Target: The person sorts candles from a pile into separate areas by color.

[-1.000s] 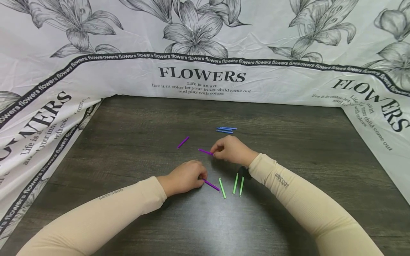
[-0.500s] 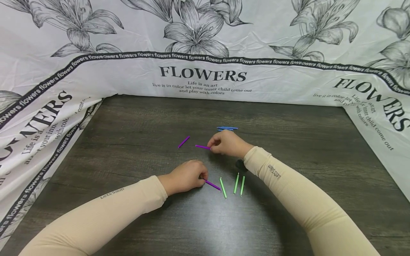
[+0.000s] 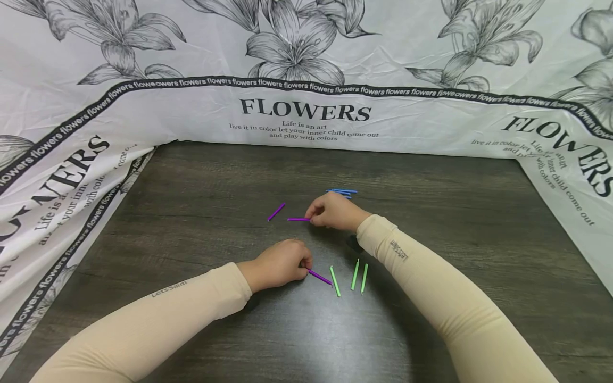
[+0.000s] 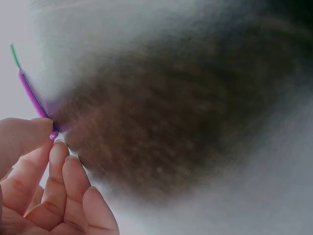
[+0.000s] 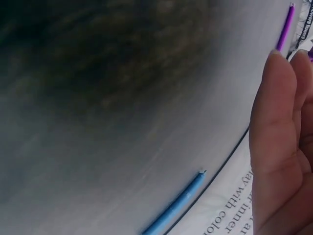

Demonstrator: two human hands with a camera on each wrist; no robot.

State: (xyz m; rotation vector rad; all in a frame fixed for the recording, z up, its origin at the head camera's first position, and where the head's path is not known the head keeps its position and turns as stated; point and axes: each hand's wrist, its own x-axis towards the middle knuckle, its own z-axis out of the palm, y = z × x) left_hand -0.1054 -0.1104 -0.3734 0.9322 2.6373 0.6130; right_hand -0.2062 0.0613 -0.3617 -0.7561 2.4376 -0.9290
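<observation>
In the head view my left hand (image 3: 282, 263) pinches one end of a thin purple candle (image 3: 320, 277) between thumb and fingers, low over the table; the left wrist view shows this candle (image 4: 33, 98) too. Farther back, my right hand (image 3: 339, 211) holds the end of a second purple candle (image 3: 298, 219), which points left. A third purple candle (image 3: 276, 211) lies slanted just left of it. Several blue candles (image 3: 346, 191) lie grouped behind the right hand, partly hidden by it. Three green candles (image 3: 355, 274) lie apart, right of the left hand's candle.
The dark wood-grain table (image 3: 215, 186) spreads around both hands. A white flower-printed cloth (image 3: 191, 117) rises at the back and sides. Under the right wrist is a small dark object (image 3: 353, 242), mostly hidden by the sleeve.
My right hand has moved left and slightly away with its purple candle, which has turned from slanted to nearly level across the view. My left hand has stayed almost still.
</observation>
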